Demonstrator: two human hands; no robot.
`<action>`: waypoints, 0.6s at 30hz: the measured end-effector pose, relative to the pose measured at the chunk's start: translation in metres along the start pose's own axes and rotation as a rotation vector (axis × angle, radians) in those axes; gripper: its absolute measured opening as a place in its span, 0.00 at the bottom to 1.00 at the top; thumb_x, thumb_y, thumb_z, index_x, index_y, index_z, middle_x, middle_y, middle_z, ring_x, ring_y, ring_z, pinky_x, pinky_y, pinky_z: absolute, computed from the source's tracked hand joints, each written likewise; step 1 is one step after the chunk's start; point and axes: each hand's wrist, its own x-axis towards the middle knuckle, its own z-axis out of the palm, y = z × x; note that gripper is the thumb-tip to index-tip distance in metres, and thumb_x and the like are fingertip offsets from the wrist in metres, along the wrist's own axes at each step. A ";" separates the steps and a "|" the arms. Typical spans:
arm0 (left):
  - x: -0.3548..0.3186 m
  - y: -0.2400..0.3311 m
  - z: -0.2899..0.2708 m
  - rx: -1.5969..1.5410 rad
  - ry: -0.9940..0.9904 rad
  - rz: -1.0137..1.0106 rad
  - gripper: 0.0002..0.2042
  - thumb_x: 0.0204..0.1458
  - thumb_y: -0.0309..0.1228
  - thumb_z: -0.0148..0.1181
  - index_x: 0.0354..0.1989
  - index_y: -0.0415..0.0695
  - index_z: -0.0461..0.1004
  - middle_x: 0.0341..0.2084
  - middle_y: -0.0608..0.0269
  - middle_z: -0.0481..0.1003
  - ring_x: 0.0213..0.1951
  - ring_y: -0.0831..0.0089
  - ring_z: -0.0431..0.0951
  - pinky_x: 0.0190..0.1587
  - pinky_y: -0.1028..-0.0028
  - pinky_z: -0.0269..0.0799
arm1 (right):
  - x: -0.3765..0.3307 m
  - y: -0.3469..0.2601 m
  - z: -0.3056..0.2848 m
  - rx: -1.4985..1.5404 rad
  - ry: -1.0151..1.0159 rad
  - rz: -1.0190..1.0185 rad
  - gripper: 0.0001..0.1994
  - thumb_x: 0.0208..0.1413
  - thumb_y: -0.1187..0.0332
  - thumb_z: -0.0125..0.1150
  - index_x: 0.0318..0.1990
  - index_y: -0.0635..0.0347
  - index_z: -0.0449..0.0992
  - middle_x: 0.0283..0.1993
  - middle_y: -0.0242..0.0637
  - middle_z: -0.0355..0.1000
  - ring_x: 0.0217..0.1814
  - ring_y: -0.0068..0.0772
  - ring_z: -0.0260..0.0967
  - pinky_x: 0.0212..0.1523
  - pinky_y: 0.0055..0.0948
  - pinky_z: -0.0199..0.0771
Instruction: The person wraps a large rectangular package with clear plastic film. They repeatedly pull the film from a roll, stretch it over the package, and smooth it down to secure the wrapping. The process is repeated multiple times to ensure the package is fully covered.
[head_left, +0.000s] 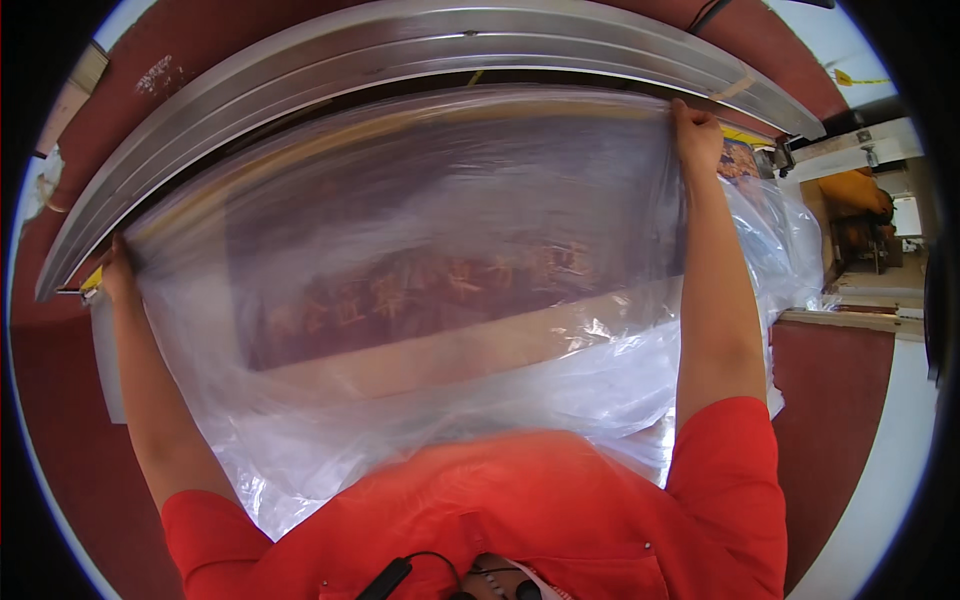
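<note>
A wide sheet of clear plastic film (480, 180), perhaps a bag, stretches between my two hands. Its far left corner is pinched in my closed left hand (117, 268). My right hand (697, 138) is closed on its far right corner. Through the film shows a large flat tan piece with a dark panel (420, 300) bearing gold lettering; whether it lies inside or beneath the plastic I cannot tell. Loose, shiny folds of the film hang toward my body and spread out past my right forearm.
Just beyond the film's far edge runs a long silver metal bar (460, 45), with a dark gap below it. A bracket (783, 155) sits at its right end. The floor (835, 410) is dark red. Wooden furniture (862, 245) stands at the far right.
</note>
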 end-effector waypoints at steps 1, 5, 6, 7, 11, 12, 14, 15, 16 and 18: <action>-0.001 -0.004 0.002 -0.155 -0.043 -0.003 0.29 0.44 0.52 0.41 0.37 0.33 0.68 0.31 0.54 0.71 0.33 0.66 0.70 0.37 0.73 0.63 | -0.006 -0.003 -0.002 0.006 0.001 0.018 0.20 0.40 0.52 0.56 0.24 0.64 0.71 0.24 0.40 0.69 0.28 0.33 0.66 0.32 0.27 0.63; 0.066 -0.092 0.008 -0.660 -0.062 -0.241 0.28 0.46 0.52 0.40 0.36 0.34 0.70 0.26 0.61 0.71 0.28 0.72 0.69 0.31 0.75 0.63 | -0.003 -0.001 0.014 0.063 0.048 0.035 0.22 0.45 0.50 0.44 0.29 0.64 0.70 0.30 0.49 0.68 0.36 0.48 0.65 0.39 0.35 0.62; 0.065 -0.087 0.015 -0.646 -0.070 -0.265 0.27 0.46 0.51 0.39 0.34 0.35 0.70 0.24 0.62 0.70 0.26 0.73 0.68 0.28 0.76 0.62 | -0.001 0.006 0.015 0.041 0.086 0.030 0.23 0.47 0.50 0.40 0.30 0.64 0.70 0.32 0.51 0.68 0.37 0.50 0.64 0.40 0.37 0.61; 0.053 -0.074 0.021 -0.621 -0.087 -0.294 0.25 0.46 0.50 0.39 0.32 0.36 0.70 0.22 0.63 0.69 0.24 0.74 0.66 0.26 0.76 0.61 | -0.010 -0.005 0.008 0.035 0.026 0.014 0.24 0.50 0.52 0.31 0.34 0.63 0.69 0.36 0.54 0.66 0.41 0.55 0.61 0.42 0.40 0.58; -0.031 0.007 -0.006 -0.667 -0.147 -0.034 0.23 0.46 0.48 0.39 0.27 0.37 0.70 0.18 0.65 0.67 0.19 0.76 0.64 0.20 0.77 0.58 | -0.007 0.009 -0.003 0.015 0.041 0.068 0.23 0.48 0.53 0.33 0.35 0.64 0.69 0.37 0.54 0.66 0.43 0.53 0.60 0.43 0.38 0.57; -0.028 -0.001 -0.015 -0.655 -0.148 -0.036 0.23 0.46 0.47 0.39 0.27 0.37 0.70 0.18 0.65 0.67 0.19 0.77 0.64 0.20 0.77 0.58 | -0.005 0.007 -0.001 0.041 0.016 0.078 0.23 0.47 0.53 0.34 0.35 0.64 0.69 0.37 0.53 0.66 0.43 0.53 0.60 0.44 0.37 0.57; 0.012 -0.040 -0.020 -0.590 -0.155 -0.187 0.21 0.47 0.46 0.41 0.27 0.39 0.70 0.18 0.66 0.66 0.20 0.77 0.64 0.21 0.77 0.59 | -0.003 0.000 0.005 0.141 -0.067 0.086 0.24 0.46 0.52 0.36 0.34 0.66 0.69 0.36 0.51 0.66 0.42 0.49 0.61 0.44 0.35 0.56; 0.028 -0.059 -0.018 -0.536 -0.170 -0.336 0.20 0.47 0.46 0.41 0.27 0.39 0.70 0.18 0.67 0.66 0.20 0.77 0.64 0.21 0.77 0.59 | -0.003 -0.004 0.006 0.209 -0.124 0.089 0.25 0.45 0.51 0.37 0.33 0.66 0.70 0.35 0.49 0.67 0.41 0.47 0.62 0.44 0.33 0.56; 0.011 -0.031 -0.012 -0.677 -0.205 -0.342 0.18 0.47 0.45 0.42 0.27 0.41 0.70 0.18 0.68 0.66 0.20 0.77 0.64 0.21 0.77 0.59 | -0.002 0.000 -0.001 0.252 -0.158 0.105 0.25 0.45 0.49 0.38 0.33 0.67 0.70 0.34 0.47 0.68 0.40 0.44 0.63 0.43 0.31 0.56; -0.022 0.019 -0.013 -0.959 -0.258 -0.358 0.15 0.48 0.43 0.43 0.27 0.43 0.69 0.17 0.70 0.65 0.19 0.77 0.63 0.20 0.77 0.59 | 0.008 0.012 -0.015 0.376 -0.349 0.257 0.27 0.43 0.46 0.41 0.32 0.65 0.71 0.31 0.41 0.67 0.34 0.34 0.61 0.39 0.26 0.56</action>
